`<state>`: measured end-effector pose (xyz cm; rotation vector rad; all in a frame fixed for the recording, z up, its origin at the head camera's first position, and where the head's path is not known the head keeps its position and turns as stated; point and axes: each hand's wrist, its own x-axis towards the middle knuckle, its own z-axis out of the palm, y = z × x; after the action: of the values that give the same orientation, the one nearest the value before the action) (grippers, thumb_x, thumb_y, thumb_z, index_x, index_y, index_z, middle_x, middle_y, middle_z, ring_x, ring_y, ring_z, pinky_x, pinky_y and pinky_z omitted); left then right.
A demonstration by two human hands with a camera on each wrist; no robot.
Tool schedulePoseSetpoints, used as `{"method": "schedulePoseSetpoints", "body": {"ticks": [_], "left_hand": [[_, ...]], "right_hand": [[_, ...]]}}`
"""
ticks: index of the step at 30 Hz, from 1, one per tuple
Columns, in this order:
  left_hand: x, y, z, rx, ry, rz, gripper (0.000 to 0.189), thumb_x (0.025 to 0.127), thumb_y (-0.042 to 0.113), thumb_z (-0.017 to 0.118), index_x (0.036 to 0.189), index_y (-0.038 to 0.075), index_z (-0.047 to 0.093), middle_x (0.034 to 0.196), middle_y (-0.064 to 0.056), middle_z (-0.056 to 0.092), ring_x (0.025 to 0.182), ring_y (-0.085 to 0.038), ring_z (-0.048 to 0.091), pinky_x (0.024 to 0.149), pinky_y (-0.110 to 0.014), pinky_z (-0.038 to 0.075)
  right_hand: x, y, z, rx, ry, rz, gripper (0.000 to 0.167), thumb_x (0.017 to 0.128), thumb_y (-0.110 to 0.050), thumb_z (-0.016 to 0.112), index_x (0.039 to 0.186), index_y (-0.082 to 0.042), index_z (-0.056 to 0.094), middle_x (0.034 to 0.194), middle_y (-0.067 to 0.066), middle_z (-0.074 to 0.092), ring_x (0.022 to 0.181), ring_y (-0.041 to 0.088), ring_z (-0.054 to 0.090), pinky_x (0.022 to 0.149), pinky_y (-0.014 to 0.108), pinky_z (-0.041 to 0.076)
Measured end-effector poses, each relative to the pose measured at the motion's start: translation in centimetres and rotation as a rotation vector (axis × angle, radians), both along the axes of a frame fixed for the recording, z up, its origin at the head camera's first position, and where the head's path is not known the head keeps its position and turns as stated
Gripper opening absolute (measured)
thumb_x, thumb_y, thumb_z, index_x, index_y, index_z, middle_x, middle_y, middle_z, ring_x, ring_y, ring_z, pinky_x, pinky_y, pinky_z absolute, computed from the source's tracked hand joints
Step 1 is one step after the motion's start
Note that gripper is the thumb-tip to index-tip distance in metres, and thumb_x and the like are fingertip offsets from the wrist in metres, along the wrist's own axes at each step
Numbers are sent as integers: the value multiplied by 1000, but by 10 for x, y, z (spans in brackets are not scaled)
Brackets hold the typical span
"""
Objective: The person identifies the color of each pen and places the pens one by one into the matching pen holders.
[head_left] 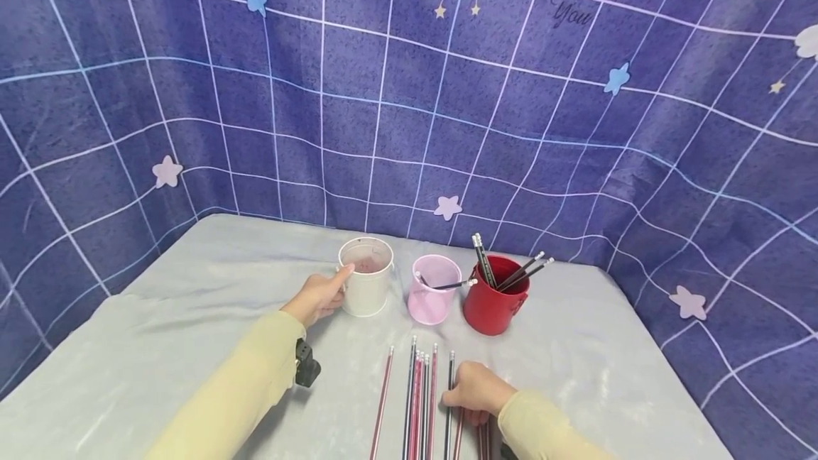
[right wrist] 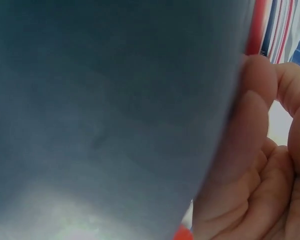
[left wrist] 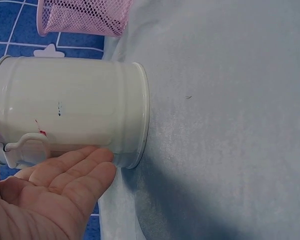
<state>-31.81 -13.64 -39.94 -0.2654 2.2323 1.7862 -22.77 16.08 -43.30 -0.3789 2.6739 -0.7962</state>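
A white metal bucket (head_left: 366,293) stands at the left of a row of three containers. My left hand (head_left: 322,293) grips its left side, thumb over the rim. In the left wrist view the other fingers (left wrist: 82,172) lie along its outer wall below a small loop handle. Several red and dark pencils (head_left: 418,389) lie side by side on the cloth, eraser ends away from me. Over their right side, my right hand (head_left: 476,392) pinches a dark pencil (head_left: 450,368) between thumb and curled fingers. A large blurred dark surface hides much of the right wrist view.
A pink mesh cup (head_left: 429,304) beside the white bucket holds a few dark pencils. Right of it, a red bucket (head_left: 495,307) holds several black pencils leaning outward. A grey cloth (head_left: 639,375) covers the table; a blue grid-patterned curtain (head_left: 409,91) hangs behind and along both sides.
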Motion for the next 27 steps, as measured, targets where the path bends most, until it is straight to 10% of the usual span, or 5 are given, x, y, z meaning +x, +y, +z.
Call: {"method": "schedulePoseSetpoints", "body": {"ticks": [18, 27], "left_hand": [[-1, 0, -1, 12, 6, -15, 83, 100, 48, 42, 133, -26, 28, 132, -42, 40, 128, -48, 40, 107, -51, 35], [-1, -1, 0, 25, 8, -21, 82, 100, 48, 41, 133, -26, 27, 133, -41, 39, 128, -48, 39, 108, -52, 34]], "right_hand": [[-5, 0, 4, 31, -63, 0, 31, 76, -12, 66, 49, -7, 51, 36, -1, 50, 30, 9, 50, 31, 26, 46], [-9, -4, 19, 51, 57, 27, 29, 76, -9, 62, 48, -5, 54, 37, -1, 50, 30, 6, 46, 31, 24, 45]]}}
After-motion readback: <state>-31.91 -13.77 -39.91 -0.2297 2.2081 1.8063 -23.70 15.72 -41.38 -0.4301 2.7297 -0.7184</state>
